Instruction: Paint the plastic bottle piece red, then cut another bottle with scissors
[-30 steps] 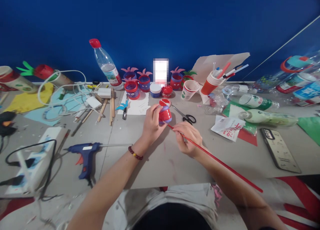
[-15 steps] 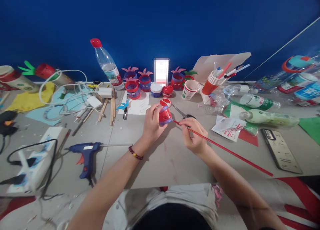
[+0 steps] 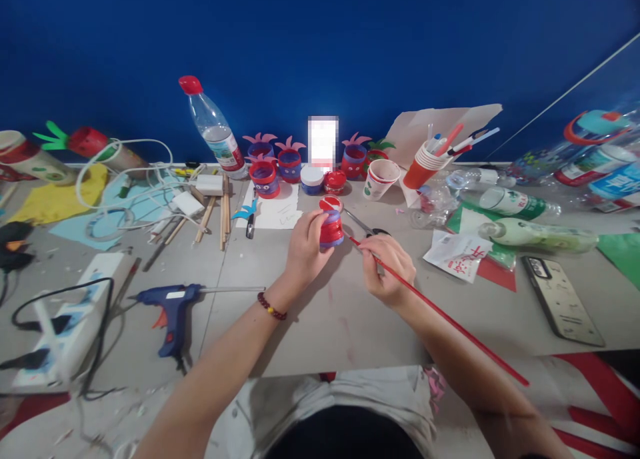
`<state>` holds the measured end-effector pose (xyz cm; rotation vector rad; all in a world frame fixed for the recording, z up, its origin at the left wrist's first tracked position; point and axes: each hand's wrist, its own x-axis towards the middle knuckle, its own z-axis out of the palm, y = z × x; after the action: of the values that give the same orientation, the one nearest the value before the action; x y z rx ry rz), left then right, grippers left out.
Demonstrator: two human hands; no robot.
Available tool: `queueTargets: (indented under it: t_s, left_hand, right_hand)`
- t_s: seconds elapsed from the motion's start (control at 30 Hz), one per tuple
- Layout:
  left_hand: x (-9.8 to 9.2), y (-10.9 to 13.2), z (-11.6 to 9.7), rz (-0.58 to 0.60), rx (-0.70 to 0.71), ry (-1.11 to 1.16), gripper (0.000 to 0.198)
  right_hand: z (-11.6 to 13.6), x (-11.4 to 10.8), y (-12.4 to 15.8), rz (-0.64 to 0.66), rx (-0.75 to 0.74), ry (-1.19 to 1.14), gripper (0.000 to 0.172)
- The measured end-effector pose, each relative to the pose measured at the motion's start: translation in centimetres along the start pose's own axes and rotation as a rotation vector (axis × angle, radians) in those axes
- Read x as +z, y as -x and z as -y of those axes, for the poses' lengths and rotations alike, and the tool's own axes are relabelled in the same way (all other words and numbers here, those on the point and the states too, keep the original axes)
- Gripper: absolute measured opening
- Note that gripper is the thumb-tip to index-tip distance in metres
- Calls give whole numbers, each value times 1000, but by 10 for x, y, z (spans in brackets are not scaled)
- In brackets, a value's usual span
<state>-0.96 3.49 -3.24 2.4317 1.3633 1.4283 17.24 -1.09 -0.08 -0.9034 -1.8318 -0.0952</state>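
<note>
one red-and-blue cup, pinched by the left hand between the counter's near and far edges, and the right hand pinches a long red brush, tip right beside the cup!

Partly hidden
Left hand partly covers the painted cup, right hand the scissors; pixelation masks the bright screen.

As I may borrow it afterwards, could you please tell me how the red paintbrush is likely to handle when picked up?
The red paintbrush is probably stiff, as its long handle runs straight. It looks light, being slender. With most of its length behind the right hand, it may feel tail-heavy.
</note>
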Motion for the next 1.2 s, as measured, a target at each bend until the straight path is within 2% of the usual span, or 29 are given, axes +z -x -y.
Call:
queueTargets:
  t_s: [0.2,0.5,0.67,0.8,0.93,1.2]
  left_hand:
    - [0,1,-1,18,10,4,69]
    - [1,3,-1,35,38,-46,68]
    - [1,4,-1,41,34,-63,73]
    - [2,3,-1,-2,28,-21,77]
    - [1,2,-2,-38,35,-9,72]
    - [-1,2,0,-9,14,7,74]
  right_hand:
    - [6,4,3,23,-77,-25,29]
    - [19,7,0,43,-94,-87,28]
    - [20,7,0,29,-20,-144,23]
    - [19,5,-5,31,12,-120,21]
    - [18,1,-11,0,69,-82,20]
    - [7,-5,-12,-56,90,-9,18]
